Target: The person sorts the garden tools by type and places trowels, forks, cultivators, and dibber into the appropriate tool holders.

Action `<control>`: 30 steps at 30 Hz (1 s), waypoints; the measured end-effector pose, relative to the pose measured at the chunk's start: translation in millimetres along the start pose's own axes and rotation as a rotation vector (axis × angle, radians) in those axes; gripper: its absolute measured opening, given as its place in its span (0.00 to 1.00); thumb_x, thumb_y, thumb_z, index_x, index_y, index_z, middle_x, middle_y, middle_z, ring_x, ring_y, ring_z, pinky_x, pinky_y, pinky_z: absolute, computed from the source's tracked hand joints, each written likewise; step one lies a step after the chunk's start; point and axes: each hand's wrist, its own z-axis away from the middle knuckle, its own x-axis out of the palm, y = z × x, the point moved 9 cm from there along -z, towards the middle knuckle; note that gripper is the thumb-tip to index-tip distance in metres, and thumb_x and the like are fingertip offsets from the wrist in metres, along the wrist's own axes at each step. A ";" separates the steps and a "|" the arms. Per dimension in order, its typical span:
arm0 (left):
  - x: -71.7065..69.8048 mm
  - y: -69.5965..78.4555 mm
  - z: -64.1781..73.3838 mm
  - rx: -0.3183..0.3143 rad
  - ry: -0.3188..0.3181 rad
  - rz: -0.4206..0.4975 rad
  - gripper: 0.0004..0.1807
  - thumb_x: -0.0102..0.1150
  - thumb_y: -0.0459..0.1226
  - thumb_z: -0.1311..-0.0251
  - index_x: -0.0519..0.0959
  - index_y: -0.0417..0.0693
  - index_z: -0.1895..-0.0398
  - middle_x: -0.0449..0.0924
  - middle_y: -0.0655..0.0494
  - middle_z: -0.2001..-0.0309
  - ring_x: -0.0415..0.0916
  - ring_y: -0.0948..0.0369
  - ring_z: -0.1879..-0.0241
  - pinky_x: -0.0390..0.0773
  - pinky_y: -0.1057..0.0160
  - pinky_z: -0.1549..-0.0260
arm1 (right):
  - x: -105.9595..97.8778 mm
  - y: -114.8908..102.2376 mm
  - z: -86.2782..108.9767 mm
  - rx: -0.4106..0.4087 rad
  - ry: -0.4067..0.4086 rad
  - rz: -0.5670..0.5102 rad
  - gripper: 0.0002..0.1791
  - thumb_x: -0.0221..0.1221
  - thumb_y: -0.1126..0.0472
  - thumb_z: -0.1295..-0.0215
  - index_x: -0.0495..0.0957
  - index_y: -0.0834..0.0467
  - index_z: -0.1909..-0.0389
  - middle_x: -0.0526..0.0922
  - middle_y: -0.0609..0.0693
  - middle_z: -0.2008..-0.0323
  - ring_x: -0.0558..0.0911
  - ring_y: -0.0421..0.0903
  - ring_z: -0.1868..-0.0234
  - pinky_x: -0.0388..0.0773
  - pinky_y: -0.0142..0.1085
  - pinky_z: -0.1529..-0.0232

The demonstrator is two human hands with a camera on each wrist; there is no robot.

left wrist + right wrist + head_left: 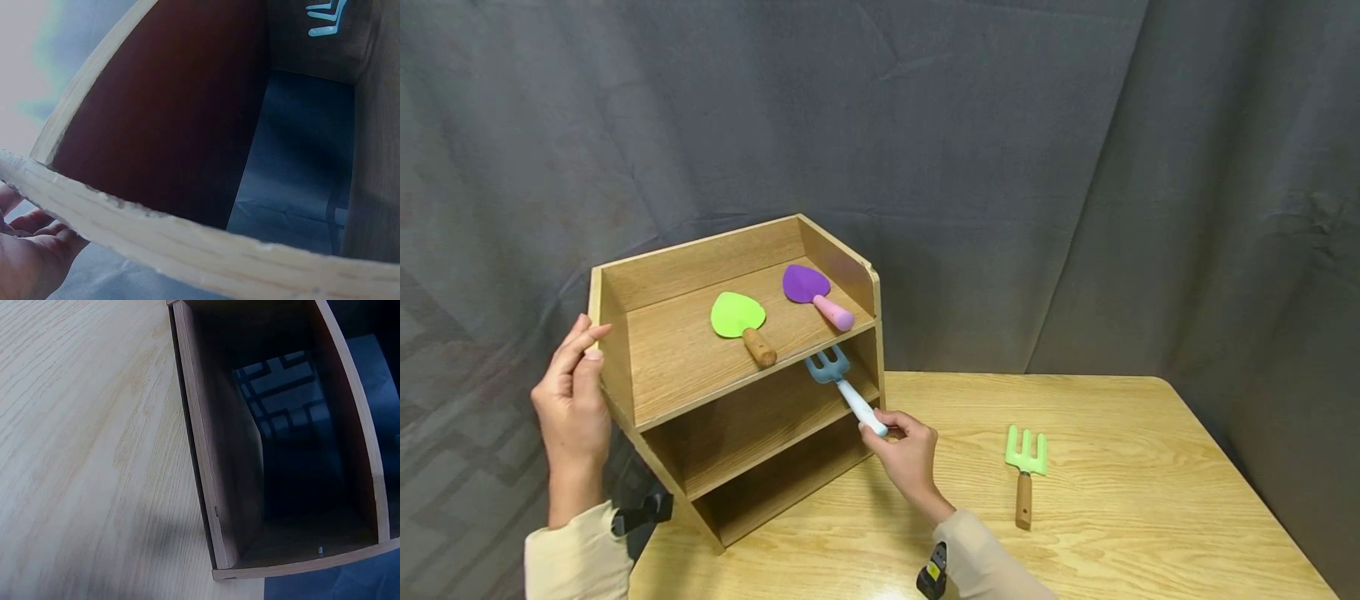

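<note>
My left hand (574,400) holds the upper left side edge of a small wooden shelf unit (613,346), its fingertips bent over that edge. In the left wrist view, the fingers (47,240) are outside the panel. My right hand (906,450) pinches the white handle end of a blue garden fork (862,404). The fork's tines reach into the middle compartment, under the top board; they also show in the left wrist view. On the top board lie a green hand trowel (737,315) with a wooden handle and a purple trowel (806,283) with a pink handle.
A green garden fork (1025,458) with a wooden handle lies on the wooden table (1112,500), right of my right hand. Below the middle compartment is a bottom compartment (790,479). A grey curtain (970,183) hangs behind the table.
</note>
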 end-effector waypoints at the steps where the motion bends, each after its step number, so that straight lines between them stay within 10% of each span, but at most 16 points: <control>1: 0.0 0.9 -0.1 0.005 -0.001 0.000 0.17 0.46 0.31 0.33 0.80 0.32 0.49 0.74 0.44 0.39 0.68 0.59 0.37 0.62 0.65 0.38 | 1.4 -0.7 -0.7 -0.002 -0.005 0.000 0.10 0.70 0.79 0.59 0.82 0.73 0.72 0.85 0.64 0.70 0.84 0.56 0.77 0.81 0.39 0.78; 30: 0.5 -0.1 -0.8 -0.003 -0.006 0.008 0.17 0.45 0.31 0.34 0.80 0.32 0.49 0.73 0.43 0.39 0.68 0.59 0.37 0.62 0.66 0.39 | 18.3 52.0 -3.9 0.048 0.019 0.064 0.08 0.73 0.71 0.57 0.85 0.63 0.74 0.86 0.51 0.73 0.79 0.35 0.81 0.74 0.25 0.81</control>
